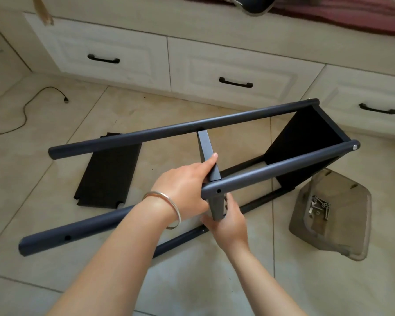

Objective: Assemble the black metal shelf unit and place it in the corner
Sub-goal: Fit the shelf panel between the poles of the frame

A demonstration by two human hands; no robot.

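Observation:
The black metal shelf frame lies on its side on the tiled floor. Its far post and near post run parallel, joined at the right end by a fitted shelf panel. A second shelf panel stands on edge between the posts. My left hand grips that panel's upper edge beside the near post. My right hand holds the panel's lower corner below the post. A loose shelf panel lies flat on the floor. A lower post passes under my left forearm.
A clear plastic tray with several screws sits on the floor at the right. White drawers with black handles line the back. A black cable trails on the tiles at the left.

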